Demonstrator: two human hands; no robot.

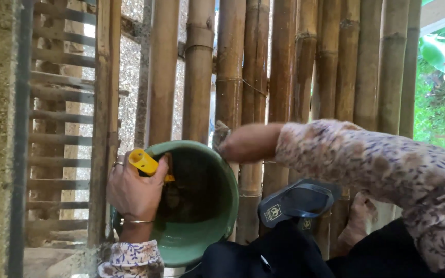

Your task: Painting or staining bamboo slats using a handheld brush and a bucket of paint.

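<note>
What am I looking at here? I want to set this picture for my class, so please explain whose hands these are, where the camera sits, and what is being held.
There is no machine: a person works with bare hands, and a single camera worn on their head looks down at them. The left hand, with a ring and a bangle, grips a yellow handle at the rim of a green bucket. The right hand, in a flowered sleeve, holds something small and greyish at the bucket's rim; it is too blurred to name. Underneath is a bamboo pole floor, where a dark sandal lies.
</note>
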